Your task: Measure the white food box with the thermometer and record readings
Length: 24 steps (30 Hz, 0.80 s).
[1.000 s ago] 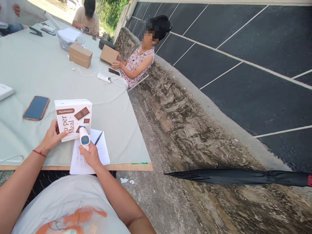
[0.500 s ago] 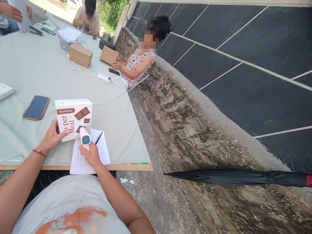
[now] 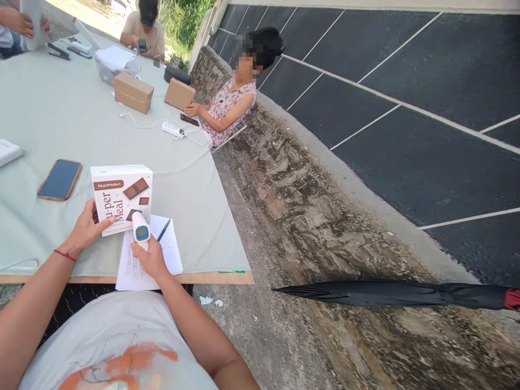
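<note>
My left hand (image 3: 90, 223) grips the lower left side of a white box (image 3: 124, 190) with brown chocolate pictures and "NutriMotion" print. The box stands upright, tilted slightly, over the table. In my right hand (image 3: 151, 255) is a white infrared thermometer (image 3: 141, 230) with a blue-rimmed display; my fingers wrap its handle. Its tip is in front of the box's lower right part; whether they touch I cannot tell. Beneath my right hand lie printed sheets of paper (image 3: 170, 252), with a black pen (image 3: 164, 229) on top.
On the cloth-covered table (image 3: 195, 216) lie a phone (image 3: 60, 179), a cardboard box (image 3: 134, 92), a power strip (image 3: 173, 129) with cables and a plastic bin (image 3: 106, 75) of papers. A person (image 3: 231, 108) at the right edge touches another carton (image 3: 179, 94). A folded black umbrella (image 3: 365, 293) juts in from the right.
Both my hands keep their hold on the box and the thermometer. The view has shifted very slightly. Across the table, the person's carton has tipped a little more upright.
</note>
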Each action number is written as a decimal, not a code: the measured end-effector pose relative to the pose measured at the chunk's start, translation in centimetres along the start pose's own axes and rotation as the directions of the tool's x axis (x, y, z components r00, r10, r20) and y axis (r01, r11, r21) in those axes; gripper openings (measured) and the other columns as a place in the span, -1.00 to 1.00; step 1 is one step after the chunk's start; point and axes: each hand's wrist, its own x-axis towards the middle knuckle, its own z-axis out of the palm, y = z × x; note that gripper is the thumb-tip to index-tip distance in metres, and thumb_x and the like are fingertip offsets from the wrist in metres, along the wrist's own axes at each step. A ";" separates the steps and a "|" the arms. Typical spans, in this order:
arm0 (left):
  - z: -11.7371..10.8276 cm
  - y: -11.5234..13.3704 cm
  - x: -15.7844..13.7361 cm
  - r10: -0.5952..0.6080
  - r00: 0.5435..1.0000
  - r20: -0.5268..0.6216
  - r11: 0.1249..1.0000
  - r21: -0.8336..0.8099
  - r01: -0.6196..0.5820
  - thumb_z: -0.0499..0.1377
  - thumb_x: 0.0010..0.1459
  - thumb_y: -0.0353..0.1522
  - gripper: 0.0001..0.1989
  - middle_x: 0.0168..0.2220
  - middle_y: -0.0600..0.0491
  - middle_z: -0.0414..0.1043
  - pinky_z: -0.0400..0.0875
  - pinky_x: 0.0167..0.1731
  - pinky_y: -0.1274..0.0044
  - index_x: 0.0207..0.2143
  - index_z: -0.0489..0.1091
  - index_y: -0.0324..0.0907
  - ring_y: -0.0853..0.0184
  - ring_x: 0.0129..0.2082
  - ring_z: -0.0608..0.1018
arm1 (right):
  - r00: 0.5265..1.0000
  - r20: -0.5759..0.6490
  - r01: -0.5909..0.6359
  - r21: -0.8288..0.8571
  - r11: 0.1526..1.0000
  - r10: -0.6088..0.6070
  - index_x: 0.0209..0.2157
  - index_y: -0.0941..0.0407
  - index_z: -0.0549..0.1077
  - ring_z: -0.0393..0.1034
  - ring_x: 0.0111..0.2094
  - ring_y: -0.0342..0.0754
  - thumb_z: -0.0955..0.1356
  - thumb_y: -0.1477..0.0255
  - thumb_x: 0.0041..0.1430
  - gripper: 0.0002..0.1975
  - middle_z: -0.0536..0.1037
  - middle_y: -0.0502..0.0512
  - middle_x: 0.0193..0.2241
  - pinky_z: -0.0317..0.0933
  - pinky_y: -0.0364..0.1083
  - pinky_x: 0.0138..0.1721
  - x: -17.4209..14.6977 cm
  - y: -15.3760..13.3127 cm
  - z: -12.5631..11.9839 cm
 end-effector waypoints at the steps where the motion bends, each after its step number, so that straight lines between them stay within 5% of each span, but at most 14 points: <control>1: 0.0 0.0 0.0 0.002 1.000 0.001 1.000 -0.001 -0.002 0.36 -0.05 0.01 -0.19 0.09 -0.21 0.42 0.46 0.00 0.16 0.10 0.17 -0.23 0.01 0.06 0.51 | 1.000 0.003 0.003 -0.002 1.000 -0.003 -0.39 0.07 0.35 0.34 -0.47 -0.07 0.35 0.19 -0.04 -0.75 0.45 -0.04 -0.51 0.30 -0.06 -0.36 -0.1 -0.1 0.0; 24: 0.1 0.3 -0.1 0.006 1.000 -0.007 1.000 0.013 -0.006 0.36 -0.07 0.03 -0.19 0.04 -0.18 0.45 0.49 -0.03 0.13 0.09 0.17 -0.21 0.01 0.01 0.53 | 1.000 -0.006 -0.024 -0.009 1.000 0.024 -0.42 0.06 0.34 0.33 -0.47 -0.07 0.35 0.19 -0.05 -0.76 0.44 -0.05 -0.52 0.28 -0.07 -0.36 -0.5 -0.4 -0.2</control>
